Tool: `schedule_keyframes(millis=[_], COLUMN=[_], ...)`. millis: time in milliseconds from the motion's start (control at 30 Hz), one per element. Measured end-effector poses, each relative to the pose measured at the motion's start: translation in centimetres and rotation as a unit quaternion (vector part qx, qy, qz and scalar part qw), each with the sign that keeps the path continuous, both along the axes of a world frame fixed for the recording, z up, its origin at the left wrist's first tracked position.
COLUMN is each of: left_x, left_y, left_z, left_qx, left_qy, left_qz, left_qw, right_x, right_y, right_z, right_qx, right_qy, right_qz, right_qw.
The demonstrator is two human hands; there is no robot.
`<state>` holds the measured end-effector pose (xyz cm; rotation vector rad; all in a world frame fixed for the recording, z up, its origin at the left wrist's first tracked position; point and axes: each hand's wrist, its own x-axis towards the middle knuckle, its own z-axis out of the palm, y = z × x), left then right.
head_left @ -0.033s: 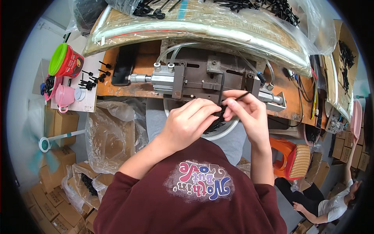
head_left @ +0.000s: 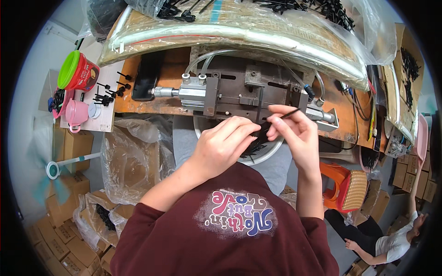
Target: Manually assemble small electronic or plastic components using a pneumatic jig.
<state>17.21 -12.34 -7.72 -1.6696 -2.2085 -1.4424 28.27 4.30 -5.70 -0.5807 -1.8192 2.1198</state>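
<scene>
My left hand is closed, its thumb and fingertips pinched at the lower end of a thin black rod, which rises in front of the metal fixture. Its grip is partly hidden by the fingers. My right hand pinches a second thin black strip between thumb and forefinger, slanting up to the right. Both hands are over a white basket with black parts in it, resting at my lap. Just beyond them stands the bench fixture, a dark metal plate with a small central clamp block.
Silver pneumatic cylinders with clear hoses flank the plate. A phone lies at left, near black knobbed parts and a red tub. A plastic-covered shelf overhangs the back. An orange stool and another person are at right.
My right hand has shifted slightly right with its black strip, away from the left fingertips. The upright rod has moved a little left. My left hand stays almost still.
</scene>
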Motion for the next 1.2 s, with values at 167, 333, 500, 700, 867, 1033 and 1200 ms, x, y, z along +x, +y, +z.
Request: schedule_keyframes(millis=[167,333,500,700,867,1033,1200], left_x=[-0.1,-0.8,-1.0,-0.5,-0.3,-0.7,-0.3], left_y=[0.3,1.1,1.2,1.1,0.5,-0.7,-0.1], left_z=[-2.0,-2.8,-2.0,0.3,2.5,1.2,-1.5], left_qx=[-0.06,-0.106,-0.144,-0.043,0.075,0.003,-0.071], left_qy=[0.095,0.166,0.153,-0.032,-0.023,-0.043,0.116], left_qz=[0.026,0.021,0.02,-0.008,-0.015,0.008,0.018], left_qw=[0.993,0.98,0.978,0.999,0.997,0.999,0.991], right_x=[1.3,1.6,1.6,0.0,-3.3,-11.0,-17.7], right_y=[0.3,0.3,0.5,0.2,0.6,9.6,21.9], right_z=[0.5,0.6,0.0,-0.5,1.8,5.4,4.9], right_qx=[0.012,0.018,-0.01,-0.043,0.007,0.532,0.659], right_qy=[0.013,-0.035,-0.041,-0.019,-0.011,0.104,-0.071], right_qz=[-0.017,-0.034,-0.038,-0.068,0.007,-0.21,-0.143], right_qw=[1.0,0.999,0.998,0.997,1.0,0.814,0.735])
